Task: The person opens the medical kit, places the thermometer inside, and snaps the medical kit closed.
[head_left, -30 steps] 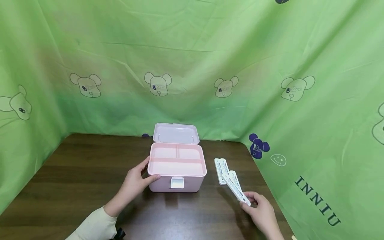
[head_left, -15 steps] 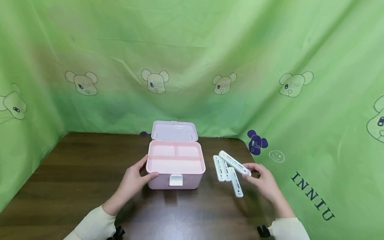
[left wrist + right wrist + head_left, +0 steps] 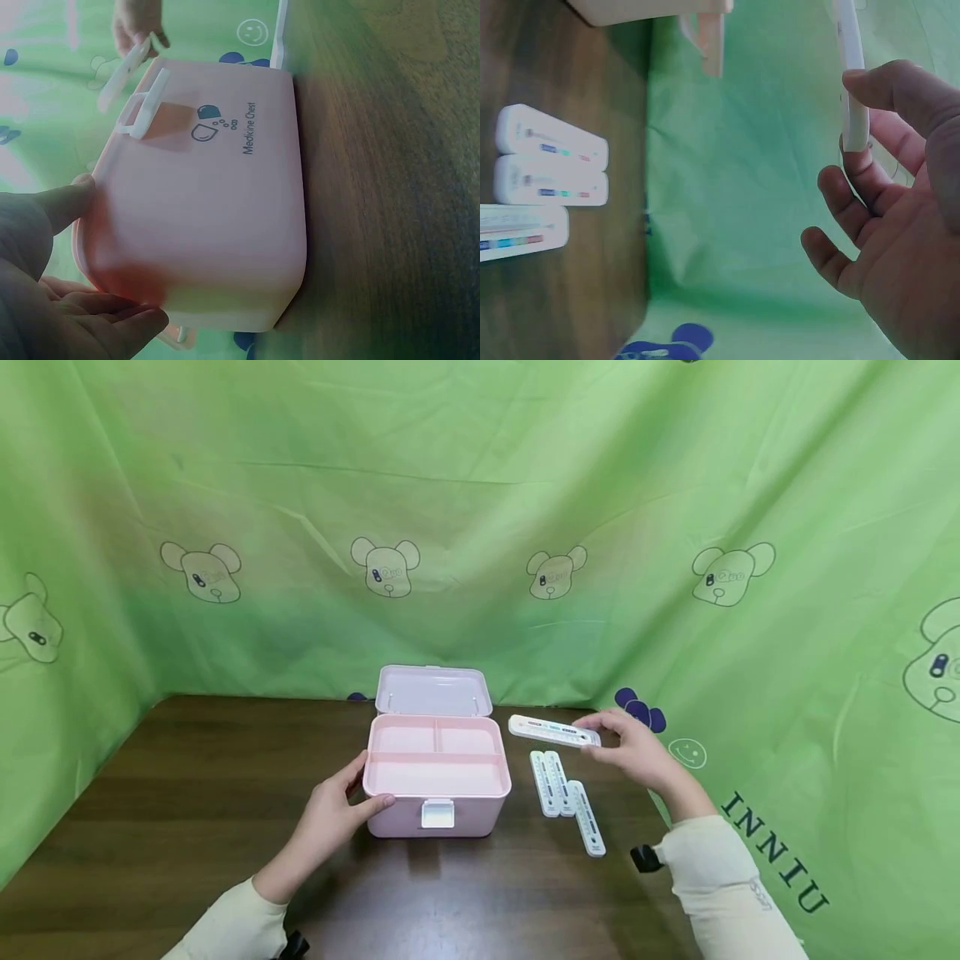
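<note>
Since half a second ago, the right hand [image 3: 622,750] has gone farther from the person and nearer to the pink box [image 3: 468,820], and the white case [image 3: 547,731] it holds has turned to point more sideways. The right thumb is on one side of this case and fingers are on the other, pinching one end. The other fingers of that hand are spread apart and away from it. The case is up in the air, to the right of the box, and its loose end points toward the box's back right corner. Down on the brown table [image 3: 225,793] lie three other white cases [image 3: 559,782]. Two are side by side and touching, and the last one slants against them, closer to the person. The left hand [image 3: 341,810] has stayed on the front left corner of the box, with its thumb on the front and its fingers round the left side. The box's lid [image 3: 433,691] is tipped back, so its pink tray [image 3: 438,777] shows one long space in front and two small ones behind. On the front are a white latch [image 3: 437,814] and the words "Medicine Chest". Behind it all hangs a green cloth [image 3: 450,485] with bear faces.
</note>
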The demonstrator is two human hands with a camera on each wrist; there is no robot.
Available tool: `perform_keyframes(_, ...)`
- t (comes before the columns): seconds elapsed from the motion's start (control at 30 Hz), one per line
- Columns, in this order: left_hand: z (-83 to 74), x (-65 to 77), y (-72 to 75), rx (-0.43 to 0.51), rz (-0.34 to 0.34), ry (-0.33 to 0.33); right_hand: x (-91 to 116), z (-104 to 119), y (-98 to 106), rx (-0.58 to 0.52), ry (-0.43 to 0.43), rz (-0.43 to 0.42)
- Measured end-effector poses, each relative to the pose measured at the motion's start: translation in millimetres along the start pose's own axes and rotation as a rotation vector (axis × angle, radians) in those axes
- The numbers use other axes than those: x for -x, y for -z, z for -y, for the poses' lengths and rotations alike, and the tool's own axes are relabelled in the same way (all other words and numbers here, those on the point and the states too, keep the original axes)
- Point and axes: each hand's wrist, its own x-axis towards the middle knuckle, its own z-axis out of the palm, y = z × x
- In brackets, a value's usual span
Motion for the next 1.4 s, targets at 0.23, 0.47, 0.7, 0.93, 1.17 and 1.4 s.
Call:
perform_keyframes(0.23, 3.8, 0.0, -1.5, -0.003, 0.006, 0.004, -33.7, 22.0, 11.6, 0.074, -0.022, 0.119)
perform_keyframes(0.47, 4.0, -0.1, 0.0, 0.008, 0.008, 0.008, -65.3, 50.9, 8.0, 0.096, 0.029, 0.223)
perform_keyframes(0.7, 5.2, -2.2, 0.7, -0.01, 0.004, 0.001, -88.4, 81.1, -8.2, 0.12, 0.124, 0.329)
perform_keyframes(0.93, 3.1, -3.7, 1.6, -0.003, 0.005, 0.0, -101.1, 109.0, -28.9, 0.175, 0.215, 0.43)
perform_keyframes(1.17, 1.9, -4.9, 1.6, -0.003, 0.004, -0.005, -107.5, 131.6, -51.5, 0.278, 0.28, 0.496)
perform_keyframes(1.4, 1.8, -3.3, -0.2, -0.007, 0.0, -0.011, -111.3, 143.5, -67.9, 0.344, 0.356, 0.553)
